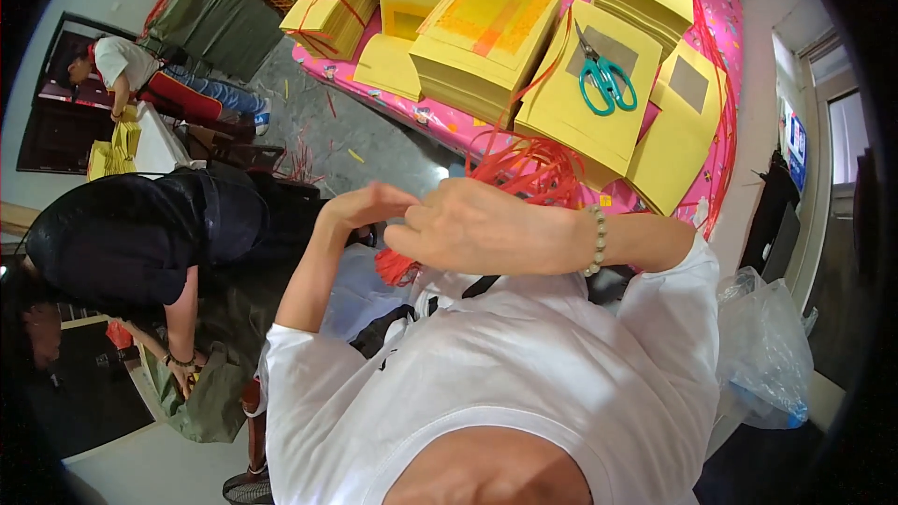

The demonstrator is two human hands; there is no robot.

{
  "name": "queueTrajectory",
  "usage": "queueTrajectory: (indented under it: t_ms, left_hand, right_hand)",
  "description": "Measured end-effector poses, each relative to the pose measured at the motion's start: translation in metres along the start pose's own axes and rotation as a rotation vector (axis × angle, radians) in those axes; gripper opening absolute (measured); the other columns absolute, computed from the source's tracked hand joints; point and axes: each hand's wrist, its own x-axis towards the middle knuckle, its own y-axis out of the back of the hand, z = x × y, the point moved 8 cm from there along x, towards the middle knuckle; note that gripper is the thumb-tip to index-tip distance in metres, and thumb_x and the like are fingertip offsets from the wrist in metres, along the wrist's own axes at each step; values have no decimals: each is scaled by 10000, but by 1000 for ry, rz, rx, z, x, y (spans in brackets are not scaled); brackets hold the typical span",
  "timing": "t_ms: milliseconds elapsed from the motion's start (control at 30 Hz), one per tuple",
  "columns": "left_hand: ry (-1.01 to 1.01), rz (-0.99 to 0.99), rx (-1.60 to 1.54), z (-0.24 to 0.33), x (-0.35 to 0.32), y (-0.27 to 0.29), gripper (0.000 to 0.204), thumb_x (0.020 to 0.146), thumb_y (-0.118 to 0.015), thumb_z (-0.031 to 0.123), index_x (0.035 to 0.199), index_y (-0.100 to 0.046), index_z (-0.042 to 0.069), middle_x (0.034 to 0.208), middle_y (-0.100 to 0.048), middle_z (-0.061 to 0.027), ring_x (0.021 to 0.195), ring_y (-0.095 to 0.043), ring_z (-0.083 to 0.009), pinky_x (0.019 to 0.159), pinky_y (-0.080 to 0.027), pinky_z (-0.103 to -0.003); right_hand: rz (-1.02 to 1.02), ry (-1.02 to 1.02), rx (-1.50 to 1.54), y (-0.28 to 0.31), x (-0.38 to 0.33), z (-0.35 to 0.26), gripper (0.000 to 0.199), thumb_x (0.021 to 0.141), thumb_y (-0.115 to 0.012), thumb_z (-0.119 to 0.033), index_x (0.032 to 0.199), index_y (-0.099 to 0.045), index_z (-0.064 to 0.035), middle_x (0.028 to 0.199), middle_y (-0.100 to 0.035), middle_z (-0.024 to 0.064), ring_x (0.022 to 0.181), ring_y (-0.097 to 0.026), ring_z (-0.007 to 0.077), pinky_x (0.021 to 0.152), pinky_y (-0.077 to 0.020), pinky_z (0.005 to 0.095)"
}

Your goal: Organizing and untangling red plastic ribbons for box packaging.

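We are pinching the red strings [524, 168] between left hand [369, 206] and right hand [486, 224], both closed on them at centre frame; loose strands risk tangling, snagging the scissors [605, 79] at 1 o'clock.

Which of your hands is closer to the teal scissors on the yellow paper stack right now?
Right. The right hand is below the teal scissors, in the red strings. The left hand touches it from farther left, farther from the scissors.
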Motion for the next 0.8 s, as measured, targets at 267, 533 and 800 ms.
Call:
queueTrajectory:
  t_ms: [267,533,800]
  left_hand:
    - [46,120,-324,46,65,-99,509,845,-597,348,1198,-489,-2,1125,-573,-139,1021,-556,-196,851,-460,-335]
    - [89,73,51,88,80,-117,195,810,-654,139,927,-564,12,722,-570,-37,663,-596,-140,645,-506,-299]
    - [-74,373,18,123,93,-96,136,886,-553,191,831,-512,73,609,-440,31,468,-397,-77,482,-387,-237]
  right_hand:
    - [-125,108,-197,-16,5,-30,151,694,-555,-149,735,-443,-56,611,-526,57,564,-562,166,502,-396,274]
    - [-85,82,-149,-32,8,-36,130,689,-566,-142,707,-464,-62,591,-520,42,549,-549,159,476,-389,277]
    - [-49,33,-97,-63,6,-28,131,683,-560,-135,703,-450,-67,607,-501,42,583,-540,169,513,-410,288]
